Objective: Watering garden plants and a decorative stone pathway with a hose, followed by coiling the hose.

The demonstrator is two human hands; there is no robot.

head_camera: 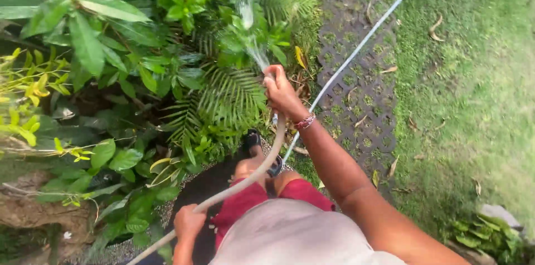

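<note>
Hose point(245, 180), pale beige and smooth, runs in a soft curve from the bottom left of the view up to the right hand point(280, 93), which is closed around its end with the fingers curled together over the nozzle; a thin spray of water point(249, 31) fans out from there, white and misty, into the ferns point(231, 95). The left hand point(188, 222) grips the same hose lower down, fingers wrapped around it, though the fingertips are turned away and cannot be made out singly. A beaded bracelet point(305, 122) in red and pale tones sits on the right wrist. Broad glossy leaves point(89, 25) fill the upper left, with feathery fern fronds beneath and some yellow-green blades at the far left edge. A second length of hose point(368, 39), thin and whitish, crosses a dark grid of paving point(362, 92) with tufts of grass in its holes, then passes behind the right arm. Short grass point(473, 75) with scattered dry brown leaves covers the right side. Red shorts point(301, 191) and a pale grey shirt point(290, 234) show at the bottom, the shirt hiding most of the legs; a dark sandal point(251, 139) peeks out, half covered by the hose. A rough brown stone point(33, 215) lies bottom left, partly cut off, and the nozzle itself is hidden inside the right fist.
</note>
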